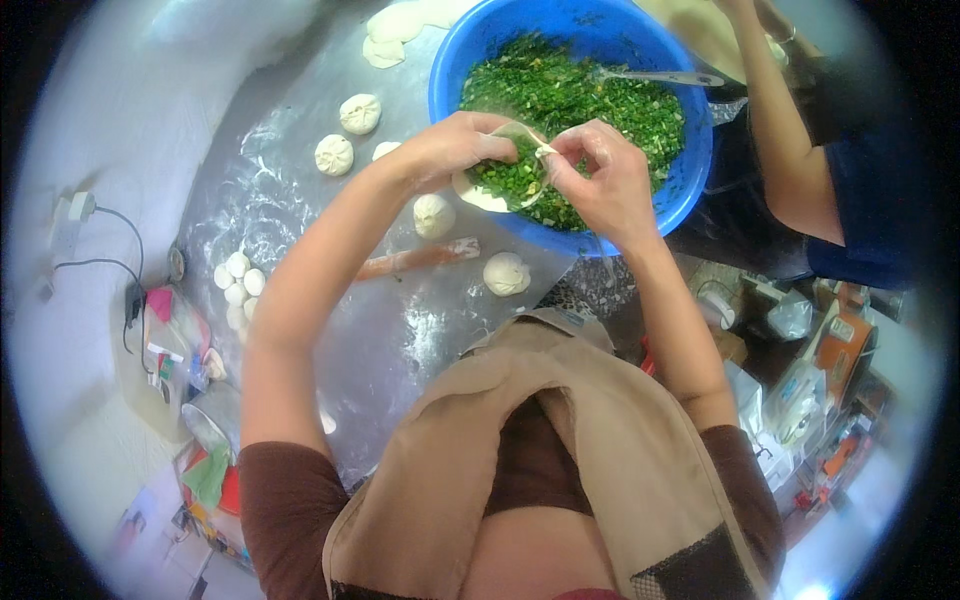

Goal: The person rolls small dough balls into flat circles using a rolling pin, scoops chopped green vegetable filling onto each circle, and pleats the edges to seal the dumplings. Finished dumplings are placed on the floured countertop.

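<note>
Over a blue plastic basin (442, 82) of chopped green filling (555, 75), both my hands hold one round dough wrapper (480, 196) with green filling in it. My left hand (457, 146) supports its left side, the thumb at the filling. The fingers of my right hand (604, 176) pinch a gathered bit of its edge. A spoon (667, 77) rests in the basin. Closed, pleated buns lie left of and below the basin, among them one bun (360, 114) at the upper left and another bun (506, 274) near the apron. A wooden rolling pin (420, 259) lies between my left forearm and that lower bun.
Flat dough wrappers (384, 52) lie at the table's far side. Small dough pieces (235, 289) sit in a group on the floured metal table (367, 330). Another person's arm (787, 142) is close at the right, beyond the basin. Bags and containers stand at the left wall.
</note>
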The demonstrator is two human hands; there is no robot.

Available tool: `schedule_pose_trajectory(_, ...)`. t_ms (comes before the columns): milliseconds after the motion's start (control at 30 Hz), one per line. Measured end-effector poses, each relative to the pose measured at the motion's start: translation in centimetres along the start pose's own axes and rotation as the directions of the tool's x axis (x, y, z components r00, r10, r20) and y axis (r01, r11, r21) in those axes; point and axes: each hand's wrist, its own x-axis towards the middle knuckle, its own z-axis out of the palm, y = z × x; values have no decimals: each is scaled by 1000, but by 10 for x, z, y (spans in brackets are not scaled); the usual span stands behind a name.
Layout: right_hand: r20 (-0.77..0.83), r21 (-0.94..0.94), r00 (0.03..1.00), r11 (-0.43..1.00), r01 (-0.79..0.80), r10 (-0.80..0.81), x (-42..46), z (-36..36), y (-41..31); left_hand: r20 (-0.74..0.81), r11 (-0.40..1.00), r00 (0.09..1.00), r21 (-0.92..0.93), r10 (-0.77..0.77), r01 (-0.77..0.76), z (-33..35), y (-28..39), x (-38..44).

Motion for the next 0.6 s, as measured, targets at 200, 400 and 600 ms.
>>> schedule_pose_trajectory(200, -55, -62, 989, 989, 137, -140, 5, 1, 6, 98, 985, 992, 158, -80, 64, -2, 16, 13)
schedule_pose_trajectory(400, -19, -32, 994, 994, 106, -107, 9, 10, 20, 154, 918, 980, 393, -124, 55, -10, 20, 29)
schedule_pose_trajectory(600, 23, 62, 999, 997, -50, 48, 5, 15, 27, 233, 860, 949, 506, -211, 67, -10, 21, 36)
